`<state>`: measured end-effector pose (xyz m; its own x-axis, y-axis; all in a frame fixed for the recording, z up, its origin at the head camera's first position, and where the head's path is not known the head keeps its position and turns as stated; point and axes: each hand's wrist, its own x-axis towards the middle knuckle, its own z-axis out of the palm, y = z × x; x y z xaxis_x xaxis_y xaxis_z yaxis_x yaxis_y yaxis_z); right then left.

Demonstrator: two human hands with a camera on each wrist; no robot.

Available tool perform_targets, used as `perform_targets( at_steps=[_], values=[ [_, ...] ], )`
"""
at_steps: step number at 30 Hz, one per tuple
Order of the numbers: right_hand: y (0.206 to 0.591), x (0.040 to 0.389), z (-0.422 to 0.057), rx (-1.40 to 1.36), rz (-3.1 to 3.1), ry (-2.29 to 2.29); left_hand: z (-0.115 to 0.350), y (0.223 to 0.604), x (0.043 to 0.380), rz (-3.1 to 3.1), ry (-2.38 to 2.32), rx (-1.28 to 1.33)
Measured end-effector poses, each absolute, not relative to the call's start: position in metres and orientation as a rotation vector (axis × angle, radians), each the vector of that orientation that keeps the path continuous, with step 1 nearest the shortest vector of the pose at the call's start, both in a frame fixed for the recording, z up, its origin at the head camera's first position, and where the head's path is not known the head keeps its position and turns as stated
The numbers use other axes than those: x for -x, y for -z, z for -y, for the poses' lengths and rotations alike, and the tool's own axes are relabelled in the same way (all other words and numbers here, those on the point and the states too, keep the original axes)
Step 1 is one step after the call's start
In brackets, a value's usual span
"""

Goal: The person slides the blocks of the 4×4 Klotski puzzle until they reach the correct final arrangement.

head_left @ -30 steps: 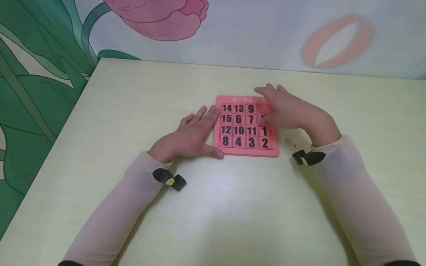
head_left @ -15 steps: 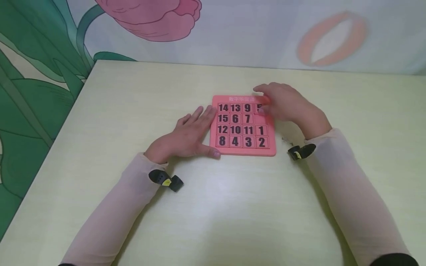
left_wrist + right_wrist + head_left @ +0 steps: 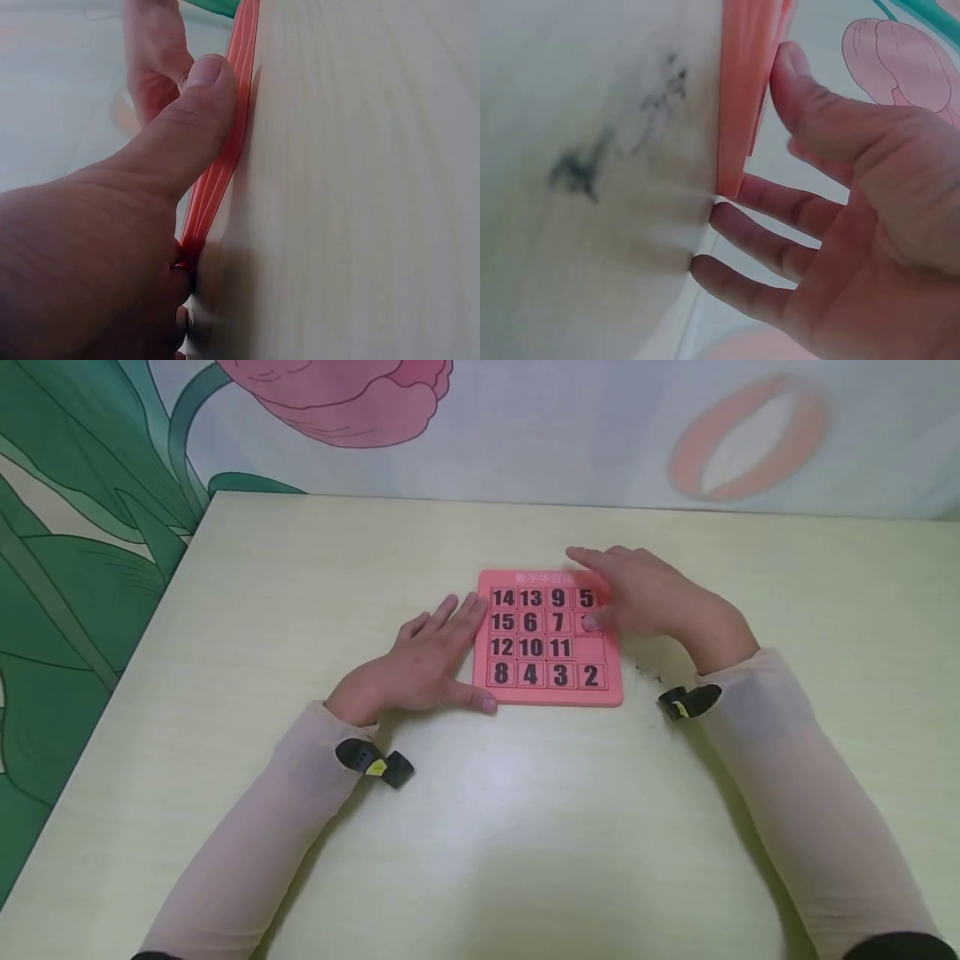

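Note:
A pink sliding number puzzle lies flat on the table, its black-numbered tiles in a square grid. My left hand rests at its left side, fingers straight along the edge and thumb at the near-left corner. In the left wrist view that thumb presses the puzzle's side. My right hand reaches over the far-right corner. Its thumb presses a tile in the second row, right column, covering most of the number. Below that tile is a gap, above the 2 tile. In the right wrist view, its fingers extend past the puzzle's end.
The pale wooden table meets a wall painted with flowers and green leaves. Small dark marks are on the tabletop right of the puzzle. Each wrist carries a small black camera.
My right thumb has pushed the 5 tile up into the top-right place, then slid the 1 tile up below it. The gap is now in the third row. My left hand stays put.

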<state>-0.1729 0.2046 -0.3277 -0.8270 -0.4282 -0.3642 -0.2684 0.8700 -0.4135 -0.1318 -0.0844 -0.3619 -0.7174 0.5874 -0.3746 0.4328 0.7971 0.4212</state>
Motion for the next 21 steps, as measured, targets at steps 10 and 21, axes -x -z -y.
perform_targets(
  at_steps=[10, 21],
  values=[
    [0.326, 0.156, -0.206, 0.432, -2.365, 0.468, 0.083, 0.362, 0.133, -2.472, -0.43, -0.762],
    [0.326, 0.153, -0.195, 0.425, -2.416, 0.425, 0.083, 0.357, 0.13, -2.47, -0.425, -0.749]
  ],
)
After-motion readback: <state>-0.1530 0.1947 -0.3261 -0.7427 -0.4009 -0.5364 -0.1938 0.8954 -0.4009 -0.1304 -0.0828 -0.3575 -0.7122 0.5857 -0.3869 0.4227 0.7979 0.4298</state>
